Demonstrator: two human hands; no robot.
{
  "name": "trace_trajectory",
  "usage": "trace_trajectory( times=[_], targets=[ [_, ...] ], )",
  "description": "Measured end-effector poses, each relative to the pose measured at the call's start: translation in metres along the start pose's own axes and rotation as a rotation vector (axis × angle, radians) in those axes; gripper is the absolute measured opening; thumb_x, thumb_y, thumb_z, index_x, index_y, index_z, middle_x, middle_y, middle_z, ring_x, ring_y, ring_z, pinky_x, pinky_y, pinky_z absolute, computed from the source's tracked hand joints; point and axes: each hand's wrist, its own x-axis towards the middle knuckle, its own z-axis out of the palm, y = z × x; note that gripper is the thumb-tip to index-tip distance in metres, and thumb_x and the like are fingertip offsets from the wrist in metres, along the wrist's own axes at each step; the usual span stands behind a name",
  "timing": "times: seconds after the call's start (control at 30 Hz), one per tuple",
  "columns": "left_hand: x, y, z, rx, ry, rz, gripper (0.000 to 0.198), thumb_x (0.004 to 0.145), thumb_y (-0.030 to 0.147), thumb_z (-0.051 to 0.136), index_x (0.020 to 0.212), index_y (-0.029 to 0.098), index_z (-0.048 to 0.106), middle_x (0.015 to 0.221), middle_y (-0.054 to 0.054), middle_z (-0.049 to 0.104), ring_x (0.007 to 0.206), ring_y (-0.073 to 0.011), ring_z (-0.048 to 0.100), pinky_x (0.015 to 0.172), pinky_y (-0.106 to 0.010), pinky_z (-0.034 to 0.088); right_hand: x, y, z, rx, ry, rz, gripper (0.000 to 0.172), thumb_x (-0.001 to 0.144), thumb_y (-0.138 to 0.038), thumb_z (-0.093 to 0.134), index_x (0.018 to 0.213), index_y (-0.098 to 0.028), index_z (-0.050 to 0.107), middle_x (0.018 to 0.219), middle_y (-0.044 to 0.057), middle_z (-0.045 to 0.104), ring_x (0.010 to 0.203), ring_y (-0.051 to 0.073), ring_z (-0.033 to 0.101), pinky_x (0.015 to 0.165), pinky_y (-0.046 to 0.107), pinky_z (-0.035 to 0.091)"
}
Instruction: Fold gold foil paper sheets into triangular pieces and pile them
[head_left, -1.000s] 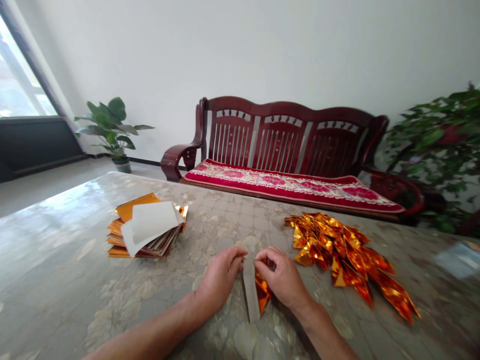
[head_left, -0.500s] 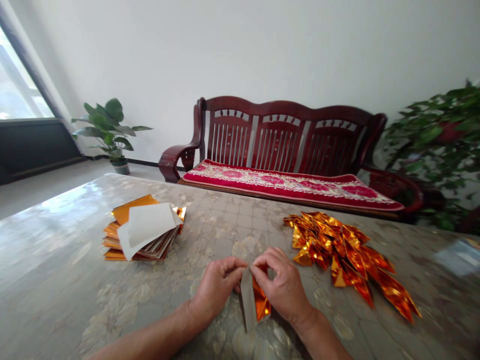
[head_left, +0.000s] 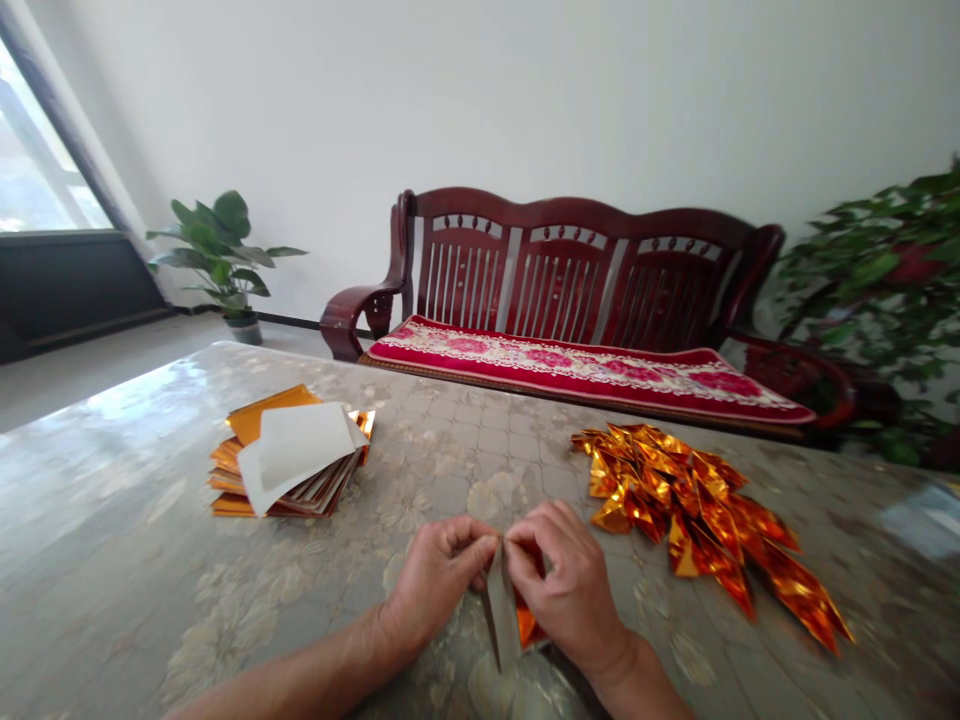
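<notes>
Between my hands, low in the middle of the head view, a partly folded sheet of foil paper [head_left: 507, 618] stands on edge, its pale back and shiny orange side both showing. My left hand [head_left: 442, 572] pinches its top edge with thumb and forefinger. On the other side, my right hand [head_left: 566, 580] pinches the same top edge, fingertips close to the left ones, covering part of the orange face. A pile of folded orange foil pieces [head_left: 697, 500] lies to the right of my hands. On the left sits a stack of flat foil sheets [head_left: 296, 455], white backs uppermost.
The patterned tabletop [head_left: 315, 590] spreads under everything. A clear plastic packet [head_left: 926, 520] lies at its right edge. Behind the table stands a dark red wooden bench [head_left: 555, 270] with a red floral cover [head_left: 585, 370]. Potted plants [head_left: 217, 250] flank the bench.
Both hands keep their pinch on the foil paper. Its pale flap has tilted and spread slightly, and less of the orange side shows. The whole view has shifted a little.
</notes>
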Motion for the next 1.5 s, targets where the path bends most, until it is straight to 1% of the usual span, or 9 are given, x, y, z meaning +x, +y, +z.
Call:
trace_trajectory(
  times=[0.13,0.2,0.3,0.5,0.77,0.97,1.17,1.33,1.5],
  targets=[
    [0.002,0.003,-0.004,0.130,0.004,0.050,0.035,0.083,0.036,0.050,0.055,0.017,0.060,0.052,0.002,0.056,0.054,-0.0118,0.055,0.058,-0.021,0.043,0.000,0.003,0.002,-0.027,-0.029,-0.016,0.019,0.090,-0.014,0.055,0.072,-0.021,0.057,0.068,0.001,0.054,0.071,0.017,0.048,0.067,0.030,0.036],
    [0.007,0.000,-0.006,0.170,-0.009,0.061,0.020,0.077,0.031,0.058,0.070,0.016,0.069,0.059,0.002,0.060,0.059,-0.0127,0.057,0.058,-0.020,0.042,0.000,0.006,0.003,-0.017,-0.059,0.023,0.017,0.089,-0.015,0.056,0.073,-0.021,0.058,0.070,0.001,0.056,0.074,0.017,0.050,0.069,0.030,0.037],
    [0.017,-0.010,-0.006,0.178,-0.026,0.040,0.021,0.073,0.030,0.064,0.084,0.013,0.070,0.062,0.002,0.060,0.059,-0.0123,0.054,0.055,-0.020,0.039,0.002,0.012,0.006,0.025,-0.108,0.120,0.014,0.086,-0.015,0.059,0.074,-0.022,0.060,0.073,0.001,0.059,0.078,0.018,0.053,0.070,0.029,0.038],
    [0.028,-0.018,-0.002,0.328,0.008,0.066,0.018,0.074,0.029,0.063,0.084,0.015,0.067,0.054,0.008,0.044,0.053,-0.0099,0.041,0.050,-0.021,0.026,0.005,0.021,0.010,0.137,-0.220,0.341,0.010,0.083,-0.020,0.061,0.073,-0.023,0.063,0.076,0.000,0.062,0.079,0.018,0.057,0.071,0.028,0.041],
    [0.030,-0.012,0.001,0.474,0.012,0.065,0.022,0.078,0.036,0.060,0.082,0.016,0.070,0.057,0.005,0.050,0.056,-0.0120,0.046,0.052,-0.021,0.027,0.005,0.031,0.013,0.260,-0.241,0.479,0.009,0.079,-0.025,0.061,0.072,-0.021,0.065,0.074,-0.001,0.065,0.074,0.017,0.059,0.068,0.026,0.042],
    [0.031,-0.013,-0.002,0.466,-0.069,0.080,0.024,0.071,0.035,0.066,0.085,0.018,0.073,0.068,0.003,0.065,0.064,-0.0146,0.055,0.053,-0.021,0.031,0.000,0.038,0.021,0.398,-0.257,0.589,0.007,0.075,-0.026,0.065,0.079,-0.020,0.066,0.071,-0.002,0.066,0.068,0.016,0.059,0.063,0.025,0.043],
    [0.030,-0.009,0.000,0.505,-0.037,0.092,0.018,0.073,0.032,0.064,0.080,0.018,0.074,0.070,0.002,0.068,0.070,-0.0164,0.060,0.057,-0.021,0.034,0.003,0.036,0.022,0.534,-0.245,0.666,0.013,0.071,-0.030,0.068,0.074,-0.018,0.063,0.063,-0.003,0.060,0.060,0.014,0.054,0.055,0.024,0.040],
    [0.033,-0.013,0.000,0.419,-0.029,0.077,0.020,0.076,0.032,0.061,0.080,0.017,0.072,0.072,0.001,0.069,0.071,-0.0170,0.063,0.059,-0.021,0.038,0.008,0.034,0.008,0.728,-0.279,0.690,0.033,0.076,-0.040,0.066,0.099,-0.017,0.064,0.079,0.002,0.068,0.072,0.018,0.062,0.064,0.028,0.048],
    [0.031,-0.008,-0.002,0.537,0.011,0.078,0.021,0.078,0.035,0.060,0.083,0.019,0.072,0.076,0.000,0.071,0.075,-0.0188,0.064,0.062,-0.023,0.038,0.005,0.040,0.007,0.613,-0.332,0.662,0.015,0.072,-0.029,0.065,0.081,-0.017,0.065,0.066,-0.002,0.062,0.061,0.014,0.056,0.057,0.024,0.043]
  ],
)
